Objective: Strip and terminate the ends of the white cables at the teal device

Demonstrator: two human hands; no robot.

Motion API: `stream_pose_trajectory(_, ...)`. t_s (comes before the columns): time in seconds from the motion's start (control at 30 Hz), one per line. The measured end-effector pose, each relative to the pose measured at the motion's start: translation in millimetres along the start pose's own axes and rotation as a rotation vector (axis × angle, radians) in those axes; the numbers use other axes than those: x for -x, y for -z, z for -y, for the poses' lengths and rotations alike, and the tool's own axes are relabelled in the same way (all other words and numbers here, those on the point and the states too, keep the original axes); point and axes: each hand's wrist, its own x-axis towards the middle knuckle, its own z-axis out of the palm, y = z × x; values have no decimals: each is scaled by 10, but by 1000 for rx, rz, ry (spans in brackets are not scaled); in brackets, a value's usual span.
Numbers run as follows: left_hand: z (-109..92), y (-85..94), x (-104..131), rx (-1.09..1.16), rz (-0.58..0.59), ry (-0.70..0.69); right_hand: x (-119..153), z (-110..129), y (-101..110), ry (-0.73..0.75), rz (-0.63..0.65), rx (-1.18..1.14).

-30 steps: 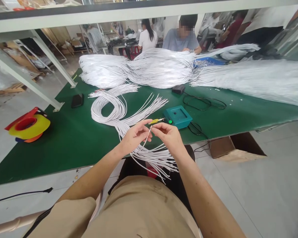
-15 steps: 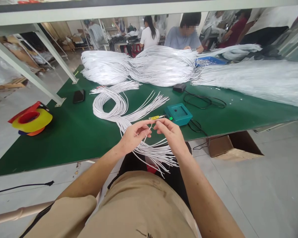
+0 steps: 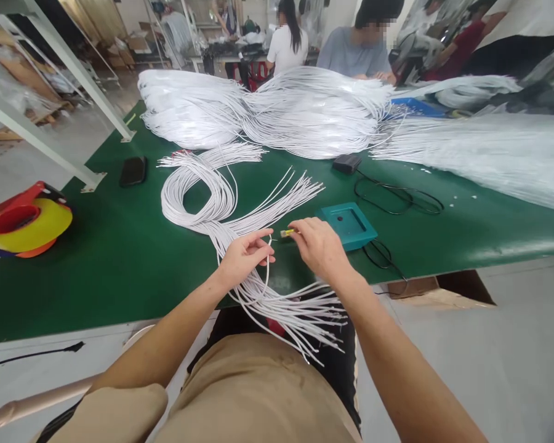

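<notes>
My left hand (image 3: 242,258) is closed in a pinch on one white cable (image 3: 267,271), whose thin end sticks up past the thumb and forefinger. Just to the right, my right hand (image 3: 321,249) grips a small yellow pen-like tool (image 3: 285,233); its blunt tip points left toward the cable end, with a gap between them. Most of the tool is hidden behind my fingers. Under my left hand runs a looped bundle of white cables (image 3: 175,200), its loose ends fanning over the table's front edge. A teal box (image 3: 351,224) sits right behind my right hand.
Large heaps of white cable (image 3: 314,117) line the back of the green table (image 3: 96,277). A black phone (image 3: 133,171), a yellow and red tape dispenser (image 3: 32,218) and a small black box (image 3: 346,163) with a cord lie on it. Two people (image 3: 360,49) (image 3: 289,43) sit beyond.
My hands have come apart. My right hand has let go of the cable end and taken hold of the yellow tool that lay beside the teal box. My left hand keeps the cable.
</notes>
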Motion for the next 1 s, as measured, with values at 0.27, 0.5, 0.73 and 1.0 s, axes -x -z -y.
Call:
stream_pose_trajectory(0.27, 56, 30, -402, 0, 31, 78, -443, -401, -121, 47, 358, 157)
stream_pose_trajectory(0.5, 137, -78, -481, 32, 12, 104, -426, -498, -69, 56, 432, 19)
stream_pose_trajectory(0.73, 236, -137, -522, -11, -35, 126, -401, -536, -158, 54, 370, -11)
stream_pose_trajectory(1.0, 273, -153, -523, -7, -29, 143, -354, -533, -132, 42, 308, -2)
